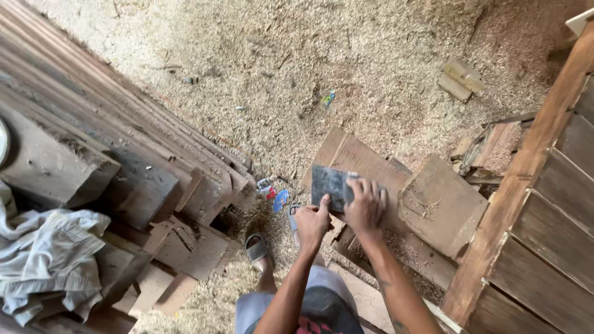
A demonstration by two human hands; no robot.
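Two hands meet on one dark, flat rectangular sheet (pixel 329 185), which looks like sandpaper or thin metal; which one, I cannot tell. The left hand (pixel 312 224) pinches its near edge, thumb on top and fingers curled under. The right hand (pixel 366 205) lies nearly flat across the sheet's right end, fingers spread and pressing down. The sheet sits on a pale wooden plank (pixel 362 162) lying angled on the floor, its far corner jutting past the fingers. Just right, one squarish board (pixel 442 207) overlaps the plank. One sandalled foot (pixel 257 248) stands below the left hand. Further right, a slatted wooden frame (pixel 538 204) closes that side. To the left, a stack of long dark timbers (pixel 111 142) runs diagonally, with one pale cloth (pixel 46 263) heaped beside it. Beyond, the sawdust floor (pixel 297 55) lies open, with two small offcuts (pixel 461 79) far right.
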